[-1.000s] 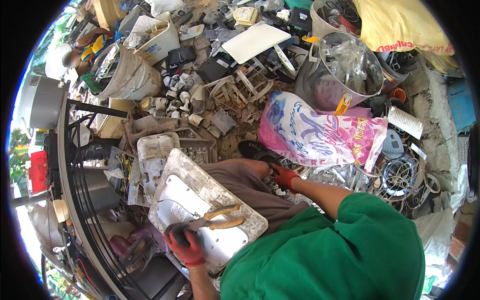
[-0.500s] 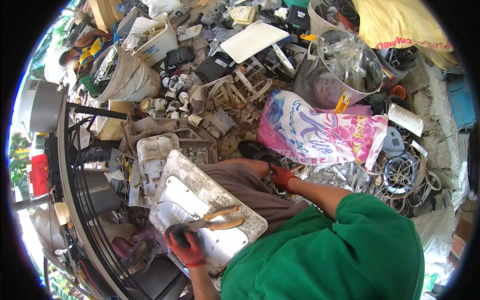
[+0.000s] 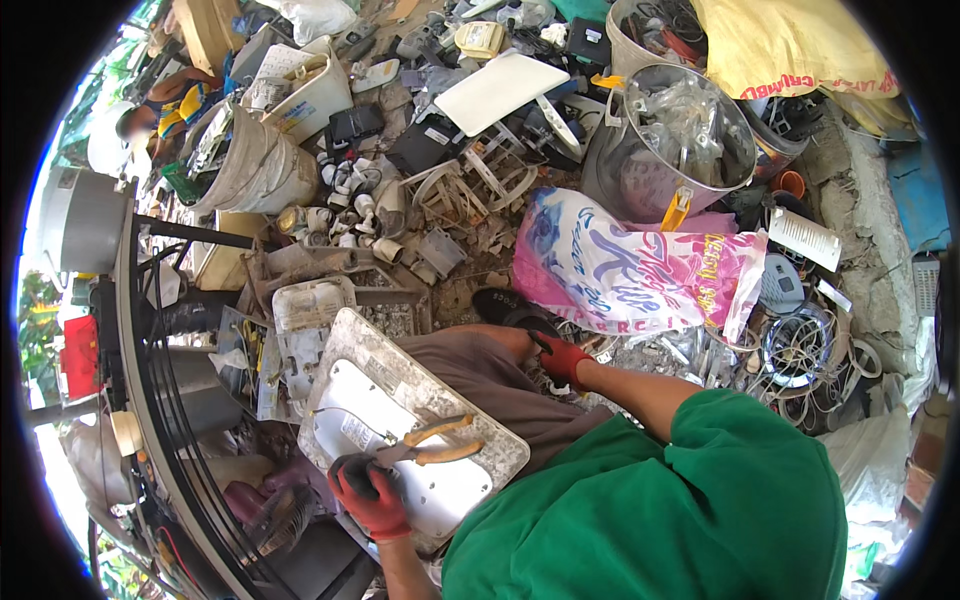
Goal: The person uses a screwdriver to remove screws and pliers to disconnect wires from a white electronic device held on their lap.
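A flat dirty panel (image 3: pixel 345 345) with a white metal plate (image 3: pixel 445 500) on its face lies tilted across my lap. On it rest pliers (image 3: pixel 440 455) with worn orange-brown handles; their jaws point toward my left hand (image 3: pixel 370 497). That hand, in a red glove with dark fingers, is closed at the panel's near left edge, the thumb side up beside the jaws. My right hand (image 3: pixel 563 360), gloved alike, is by my bent knee. Its dark fingers are spread against the leg, and nothing shows in them.
A pink and white sack (image 3: pixel 640 265) and a clear tub of plastic scrap (image 3: pixel 745 150) lie ahead. Bundled wires (image 3: pixel 795 350) are at the right, a scrap bucket (image 3: pixel 265 160) at the far left. A metal frame (image 3: pixel 150 400) stands close by my left. Another person (image 3: pixel 170 105) is far left.
The view has shifted slightly. Both hands, the panel and the pliers keep nearly the same places.
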### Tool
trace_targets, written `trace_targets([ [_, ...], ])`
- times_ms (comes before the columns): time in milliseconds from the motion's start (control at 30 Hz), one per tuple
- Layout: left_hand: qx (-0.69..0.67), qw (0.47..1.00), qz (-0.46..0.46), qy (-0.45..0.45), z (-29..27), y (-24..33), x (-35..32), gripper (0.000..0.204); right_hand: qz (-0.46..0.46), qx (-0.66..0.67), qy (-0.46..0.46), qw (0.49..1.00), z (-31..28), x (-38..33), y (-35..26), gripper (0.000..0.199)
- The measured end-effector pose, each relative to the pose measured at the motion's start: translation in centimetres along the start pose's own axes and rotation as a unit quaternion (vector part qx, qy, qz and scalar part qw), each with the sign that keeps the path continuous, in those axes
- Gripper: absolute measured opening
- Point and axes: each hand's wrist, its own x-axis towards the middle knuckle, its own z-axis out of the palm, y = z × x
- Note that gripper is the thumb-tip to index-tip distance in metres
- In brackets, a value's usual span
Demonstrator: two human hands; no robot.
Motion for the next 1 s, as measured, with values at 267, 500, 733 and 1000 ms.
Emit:
trace_targets([
  [267, 0.001, 1.0, 0.021, 0.005, 0.0, -0.2, 0.1, 0.019, -0.093, 0.006, 0.03, 0.995, 0.9, 1.6, 1.0, 0.064],
  [500, 0.006, 0.999, 0.029, 0.021, 0.1, -0.1, 0.1, 0.018, -0.08, -0.104, 0.037, 0.991, -0.2, 1.4, 0.5, 0.064],
  [733, 0.012, 0.999, 0.03, 0.018, 0.1, 0.2, 0.2, 0.018, -0.078, -0.162, -0.026, 0.983, -1.4, 3.1, -0.3, 0.068],
  [1000, 0.004, 1.0, 0.009, 0.006, 0.1, 0.3, 0.1, 0.018, -0.034, -0.145, -0.111, 0.983, -2.9, 3.6, -1.8, 0.073],
])
